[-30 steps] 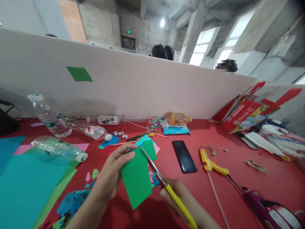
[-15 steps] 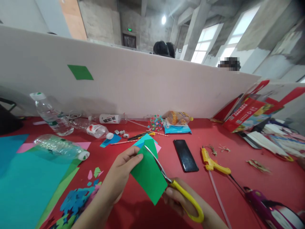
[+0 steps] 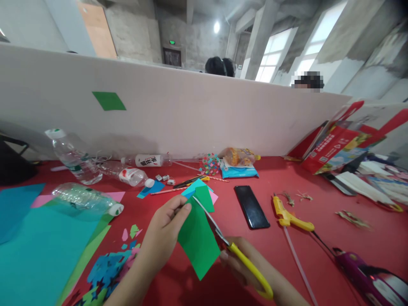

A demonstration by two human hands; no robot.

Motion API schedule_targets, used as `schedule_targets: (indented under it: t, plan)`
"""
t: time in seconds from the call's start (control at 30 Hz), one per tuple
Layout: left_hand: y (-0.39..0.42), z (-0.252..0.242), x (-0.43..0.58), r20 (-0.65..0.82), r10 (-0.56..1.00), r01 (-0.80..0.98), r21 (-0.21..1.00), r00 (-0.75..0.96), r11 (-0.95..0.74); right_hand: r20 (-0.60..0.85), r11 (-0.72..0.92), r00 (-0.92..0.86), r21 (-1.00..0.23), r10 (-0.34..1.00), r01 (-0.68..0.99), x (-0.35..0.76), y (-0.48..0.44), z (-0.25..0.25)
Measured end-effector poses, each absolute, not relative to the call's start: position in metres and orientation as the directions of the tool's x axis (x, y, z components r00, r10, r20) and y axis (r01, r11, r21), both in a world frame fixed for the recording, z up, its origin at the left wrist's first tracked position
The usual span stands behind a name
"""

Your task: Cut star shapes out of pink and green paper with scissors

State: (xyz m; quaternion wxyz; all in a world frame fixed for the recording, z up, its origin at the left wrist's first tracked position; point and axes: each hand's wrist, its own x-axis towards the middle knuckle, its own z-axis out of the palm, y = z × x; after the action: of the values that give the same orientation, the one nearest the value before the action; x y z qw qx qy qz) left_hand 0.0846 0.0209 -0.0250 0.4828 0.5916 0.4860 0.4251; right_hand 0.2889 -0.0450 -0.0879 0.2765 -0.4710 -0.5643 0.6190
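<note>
**Green paper between two hands, above the red table**

Our left hand (image 3: 161,233) holds a piece of green paper (image 3: 197,244) by its upper left edge, thumb on the near face and the other fingers folded behind it, pinched narrow. The paper hangs tilted in the air over the red table (image 3: 318,242), one corner pointing down toward us.

Our right hand (image 3: 247,265) grips the yellow-handled scissors (image 3: 234,250), fingers curled through and around the handle loop. The blades run up and to the left along the right side of the green paper and meet it near its top. They show as one thin line, so we cannot tell how far they are parted.

Just behind the paper, a small stack of teal, green and pink sheets (image 3: 204,195) lies flat on the table. To the right of it rests a black phone (image 3: 251,207), and further right a yellow glue gun (image 3: 288,216). On our left lie a large teal sheet (image 3: 38,250), an empty clear bottle (image 3: 86,199) on its side, and a scatter of blue and green paper scraps (image 3: 106,270). A white partition (image 3: 191,119) closes off the far side of the table.
</note>
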Motion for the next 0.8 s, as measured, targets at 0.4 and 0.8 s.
schedule_targets:
  t: [0.4,0.8]
  plan:
    - [0.025,-0.023,0.08,0.047,0.975,0.257,0.961,0.217,-0.103,-0.204,-0.131,-0.42,-0.972,0.884,0.197,0.287,-0.043,-0.084]
    - [0.023,-0.036,0.084,-0.029,0.973,-0.039,0.998,0.227,0.039,-0.256,-0.229,-0.376,-0.967,0.891,0.115,0.282,-0.049,-0.078]
